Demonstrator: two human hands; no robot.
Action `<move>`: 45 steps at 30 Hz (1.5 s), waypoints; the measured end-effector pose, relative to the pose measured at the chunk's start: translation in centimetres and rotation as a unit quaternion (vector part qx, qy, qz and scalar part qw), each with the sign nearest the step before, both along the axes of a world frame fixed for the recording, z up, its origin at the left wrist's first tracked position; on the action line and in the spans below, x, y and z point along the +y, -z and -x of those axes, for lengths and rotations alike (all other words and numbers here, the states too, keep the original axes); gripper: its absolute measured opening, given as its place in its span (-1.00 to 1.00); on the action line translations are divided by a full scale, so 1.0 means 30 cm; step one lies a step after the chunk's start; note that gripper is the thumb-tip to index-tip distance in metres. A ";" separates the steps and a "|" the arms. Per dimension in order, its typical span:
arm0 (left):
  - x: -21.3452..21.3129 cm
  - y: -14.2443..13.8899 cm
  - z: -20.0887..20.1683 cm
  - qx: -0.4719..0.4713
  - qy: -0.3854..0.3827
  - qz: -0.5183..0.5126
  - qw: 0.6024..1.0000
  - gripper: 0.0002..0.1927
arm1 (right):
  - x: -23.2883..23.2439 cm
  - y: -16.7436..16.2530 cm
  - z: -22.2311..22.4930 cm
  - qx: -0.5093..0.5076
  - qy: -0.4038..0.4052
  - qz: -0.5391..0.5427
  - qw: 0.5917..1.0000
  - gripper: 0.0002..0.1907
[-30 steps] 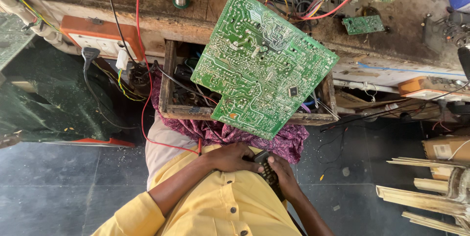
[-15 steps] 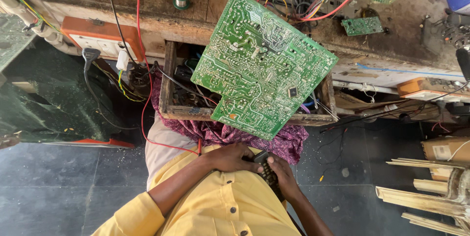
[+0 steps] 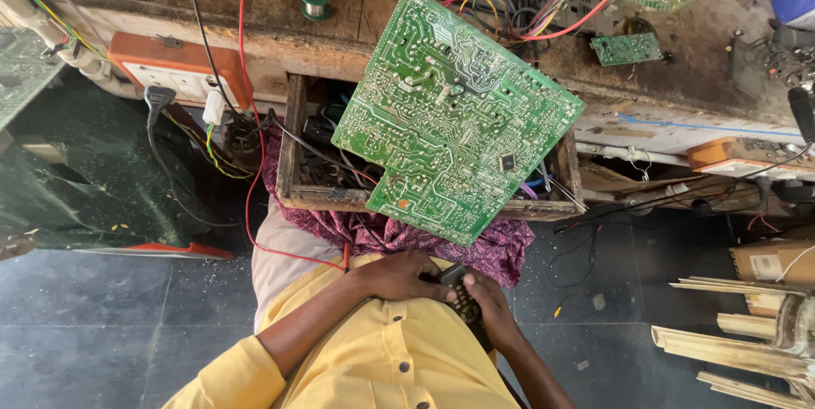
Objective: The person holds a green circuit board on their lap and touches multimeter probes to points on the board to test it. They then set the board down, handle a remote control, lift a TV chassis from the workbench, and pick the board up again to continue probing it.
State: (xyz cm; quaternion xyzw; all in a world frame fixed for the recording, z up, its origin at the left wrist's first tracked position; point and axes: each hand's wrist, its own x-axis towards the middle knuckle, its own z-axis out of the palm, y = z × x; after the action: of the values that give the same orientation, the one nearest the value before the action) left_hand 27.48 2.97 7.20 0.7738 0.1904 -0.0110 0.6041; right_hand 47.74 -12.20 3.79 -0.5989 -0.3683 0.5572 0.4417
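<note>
1. A cluttered wooden workbench (image 3: 356,31) is seen above a dark tiled floor (image 3: 102,324).
2. A large green circuit board (image 3: 454,116) is propped over an open drawer (image 3: 297,167) of the bench.
3. Below the board, a dark keypad device (image 3: 463,294) is clasped at the lap by the left hand (image 3: 407,277) and right hand (image 3: 492,311), fingers curled.

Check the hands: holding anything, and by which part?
Both hands, left hand and right hand, grip a small dark keypad device by its opposite ends, against the lap.
</note>
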 end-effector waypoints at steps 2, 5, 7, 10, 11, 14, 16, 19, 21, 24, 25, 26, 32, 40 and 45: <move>0.003 0.000 -0.002 0.021 0.005 0.007 1.000 -0.33 | 0.000 -0.001 -0.001 0.017 0.003 0.006 1.000 -0.58; 0.003 0.001 -0.003 0.026 0.007 0.009 1.000 -0.33 | 0.000 -0.003 0.001 0.026 0.004 0.009 1.000 -0.59; 0.004 -0.002 -0.003 0.024 0.007 0.005 1.000 -0.32 | 0.001 -0.006 0.002 0.030 0.004 0.009 0.999 -0.59; 0.007 -0.003 -0.002 0.027 0.009 0.003 1.000 -0.31 | 0.002 -0.009 0.002 0.043 0.006 0.008 0.999 -0.60; 0.008 -0.002 -0.002 0.030 0.009 0.006 1.000 -0.31 | 0.002 -0.007 0.003 0.046 0.008 0.012 0.999 -0.60; 0.009 0.005 -0.005 0.027 0.009 -0.006 1.000 -0.29 | 0.008 -0.001 0.003 0.058 0.016 0.018 0.998 -0.61; 0.013 0.012 -0.009 0.025 0.010 -0.016 1.000 -0.28 | 0.016 0.002 0.000 0.057 0.019 0.021 0.998 -0.62; 0.015 0.019 -0.014 0.026 0.010 -0.018 0.999 -0.28 | 0.019 0.001 -0.004 0.036 0.012 0.016 0.999 -0.61; 0.015 0.020 -0.014 0.025 0.010 -0.011 1.000 -0.28 | 0.018 0.000 -0.008 0.017 -0.002 -0.002 1.000 -0.60; 0.012 0.014 -0.010 0.016 0.009 -0.010 1.000 -0.28 | 0.014 0.006 -0.014 0.018 -0.006 -0.007 1.000 -0.59; 0.012 0.010 -0.008 0.019 0.008 -0.006 1.000 -0.29 | 0.012 0.011 -0.017 0.017 0.001 0.007 1.000 -0.60; 0.009 0.006 -0.006 0.021 0.007 -0.002 1.000 -0.30 | 0.006 0.017 -0.019 0.017 0.008 0.022 1.000 -0.61; 0.008 -0.019 0.004 -0.017 0.006 -0.026 0.999 -0.34 | 0.003 0.049 -0.038 -0.008 0.016 0.001 1.000 -0.65; -0.018 -0.009 0.017 -0.006 0.010 -0.021 1.000 -0.39 | -0.015 0.003 -0.017 -0.017 -0.033 0.015 0.999 -0.57; -0.028 0.013 0.020 -0.006 0.018 0.006 1.000 -0.43 | -0.021 -0.029 -0.014 0.005 -0.090 0.000 0.996 -0.49</move>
State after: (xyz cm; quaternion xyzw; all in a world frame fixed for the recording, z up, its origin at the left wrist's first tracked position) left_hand 26.87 2.13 6.81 0.7733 0.1729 -0.0187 0.6097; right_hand 48.17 -12.84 4.66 -0.5605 -0.4189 0.5976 0.3915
